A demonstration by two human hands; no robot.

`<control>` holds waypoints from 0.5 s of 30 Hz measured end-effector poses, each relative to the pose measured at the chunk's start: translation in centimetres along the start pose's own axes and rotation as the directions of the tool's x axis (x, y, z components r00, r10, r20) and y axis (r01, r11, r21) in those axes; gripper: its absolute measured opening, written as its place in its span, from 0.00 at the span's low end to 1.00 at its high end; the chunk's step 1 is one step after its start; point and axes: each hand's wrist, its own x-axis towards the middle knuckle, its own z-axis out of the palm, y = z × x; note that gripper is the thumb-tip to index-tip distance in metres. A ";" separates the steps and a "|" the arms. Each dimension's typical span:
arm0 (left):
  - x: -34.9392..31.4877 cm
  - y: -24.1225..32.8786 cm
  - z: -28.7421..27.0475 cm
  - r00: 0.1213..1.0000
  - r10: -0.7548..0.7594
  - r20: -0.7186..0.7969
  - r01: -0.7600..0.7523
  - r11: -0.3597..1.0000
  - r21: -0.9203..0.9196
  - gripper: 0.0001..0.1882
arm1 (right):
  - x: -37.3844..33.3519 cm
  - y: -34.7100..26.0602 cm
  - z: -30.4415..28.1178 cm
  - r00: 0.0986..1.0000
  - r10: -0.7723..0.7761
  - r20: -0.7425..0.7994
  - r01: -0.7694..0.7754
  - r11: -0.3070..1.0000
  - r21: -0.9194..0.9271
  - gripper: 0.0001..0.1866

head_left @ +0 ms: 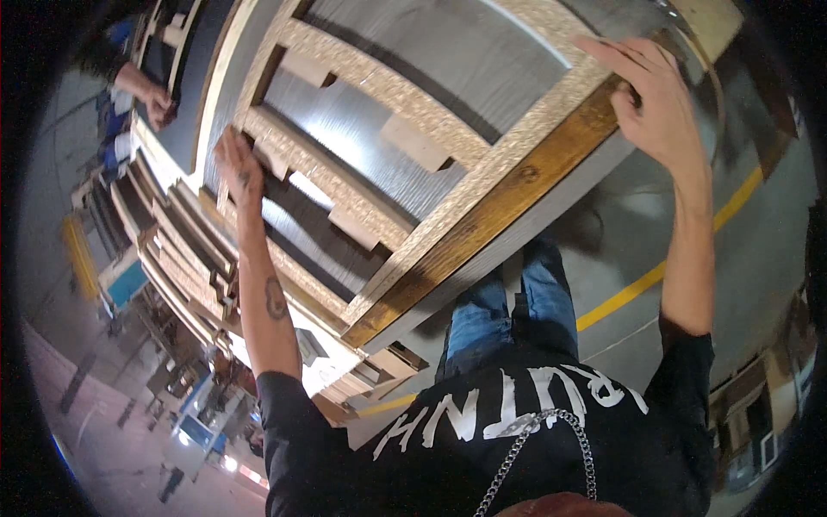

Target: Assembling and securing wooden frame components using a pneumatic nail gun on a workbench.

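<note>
A large panel with a particleboard frame point(508, 142) lies in front of me, its slats crossing over a dark wood-grain sheet point(413, 56). Small wood blocks point(418, 142) sit against the slats. Along its near side runs a brown-stained wood edge point(517, 185) with a grey band below. My left hand point(237, 168) is at the frame's left side, fingers together against the edge; its fingertips are partly hidden. At the right corner, my right hand point(659, 95) grips the frame, with the index finger along the top and the thumb by the brown edge.
At the upper left, another person's hand point(157, 105) hangs by a dark panel point(185, 90). Stacked curved wood strips point(177, 258) stand left of my forearm. A yellow line point(633, 293) crosses the grey floor on the right. Cluttered benches point(185, 422) fill the lower left.
</note>
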 end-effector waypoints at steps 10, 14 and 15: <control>-0.1 1.1 0.2 0.998 0.038 -0.057 -0.038 0.999 0.011 0.15 | -1.5 -0.7 2.8 0.986 -0.153 0.061 0.164 0.939 -0.303 0.41; -1.0 -1.1 2.6 0.976 -0.189 0.110 0.205 0.965 -0.166 0.25 | -1.2 3.1 3.7 0.975 -0.178 0.135 0.215 0.913 -0.347 0.42; -0.2 -0.1 3.1 0.981 -0.194 0.033 0.193 0.981 0.023 0.24 | -1.4 2.6 1.5 0.976 -0.172 0.132 0.212 0.879 -0.427 0.42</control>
